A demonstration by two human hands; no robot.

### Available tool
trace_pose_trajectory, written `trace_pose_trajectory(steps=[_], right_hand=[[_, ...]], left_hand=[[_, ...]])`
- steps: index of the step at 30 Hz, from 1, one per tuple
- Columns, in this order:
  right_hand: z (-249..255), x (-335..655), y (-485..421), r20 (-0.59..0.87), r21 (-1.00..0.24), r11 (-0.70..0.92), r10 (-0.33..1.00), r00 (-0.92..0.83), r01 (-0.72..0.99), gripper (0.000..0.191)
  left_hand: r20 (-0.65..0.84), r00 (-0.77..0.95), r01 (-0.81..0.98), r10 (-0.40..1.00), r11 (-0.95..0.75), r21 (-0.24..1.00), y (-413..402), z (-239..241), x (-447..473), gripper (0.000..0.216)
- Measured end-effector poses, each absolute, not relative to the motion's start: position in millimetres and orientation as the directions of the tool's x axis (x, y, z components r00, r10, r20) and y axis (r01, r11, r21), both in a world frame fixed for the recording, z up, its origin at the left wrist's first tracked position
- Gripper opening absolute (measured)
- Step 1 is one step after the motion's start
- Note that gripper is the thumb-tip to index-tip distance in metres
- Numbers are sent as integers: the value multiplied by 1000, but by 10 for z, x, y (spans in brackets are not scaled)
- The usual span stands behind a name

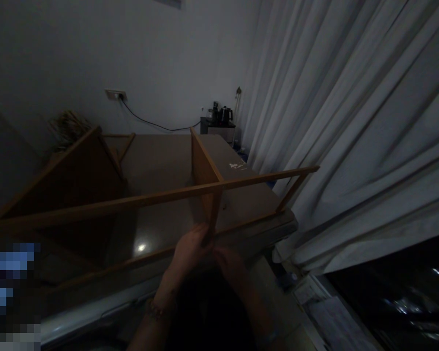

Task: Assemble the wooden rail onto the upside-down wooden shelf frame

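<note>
A brown wooden shelf frame [161, 196] with long rails and cross boards lies on its side on a grey-brown tabletop. My left hand [190, 248] is closed around the lower end of the frame's middle board, close to the front rail. Just to the right, my right hand [229, 265] is at the same joint, below the rail. Its fingers look drawn together, but dimness and blur hide what is between them. The middle board [206, 168] runs away from me toward the wall.
White curtains [332, 122] hang along the right side. At the back, a black kettle [226, 115] stands on a small cabinet [221, 130]. A cable runs to a wall socket [115, 94]. Small pale scraps [237, 165] lie on the tabletop [157, 156].
</note>
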State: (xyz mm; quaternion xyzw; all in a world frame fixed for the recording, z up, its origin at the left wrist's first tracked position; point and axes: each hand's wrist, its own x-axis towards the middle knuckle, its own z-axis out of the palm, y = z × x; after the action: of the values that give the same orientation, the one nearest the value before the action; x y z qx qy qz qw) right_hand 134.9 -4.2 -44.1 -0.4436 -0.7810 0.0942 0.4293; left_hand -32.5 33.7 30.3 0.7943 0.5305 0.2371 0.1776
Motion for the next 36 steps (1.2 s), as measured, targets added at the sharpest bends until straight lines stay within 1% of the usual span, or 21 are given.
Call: trace_pose_trajectory(steps=[4, 8, 14, 18, 23, 28, 32, 36], right_hand=[[-441, 1417, -34, 588, -465, 621, 749, -304, 630, 29], [-438, 1470, -5, 611, -406, 632, 725, -318, 660, 31], [-471, 1532, 34, 667, -315, 650, 670, -326, 692, 24], [-483, 1518, 21, 686, -281, 637, 656, -314, 717, 21], [-502, 1467, -21, 701, -248, 628, 642, -311, 738, 19], [-552, 1466, -30, 727, -241, 612, 628, -277, 753, 19], [-580, 1463, -34, 742, -259, 600, 625, -242, 757, 17], [-559, 1386, -70, 734, -333, 550, 661, -155, 766, 20]], left_hand=[[193, 319, 762, 928, -373, 529, 337, 292, -329, 30], [198, 323, 758, 925, -379, 530, 331, 306, -330, 29], [190, 323, 760, 927, -374, 531, 333, 299, -329, 31], [194, 323, 753, 926, -376, 541, 356, 254, -339, 34], [189, 338, 752, 922, -385, 535, 367, 234, -349, 32], [195, 332, 772, 923, -384, 507, 357, 255, -346, 31], [186, 340, 767, 922, -386, 512, 354, 268, -347, 31], [187, 328, 778, 926, -377, 504, 352, 263, -344, 33]])
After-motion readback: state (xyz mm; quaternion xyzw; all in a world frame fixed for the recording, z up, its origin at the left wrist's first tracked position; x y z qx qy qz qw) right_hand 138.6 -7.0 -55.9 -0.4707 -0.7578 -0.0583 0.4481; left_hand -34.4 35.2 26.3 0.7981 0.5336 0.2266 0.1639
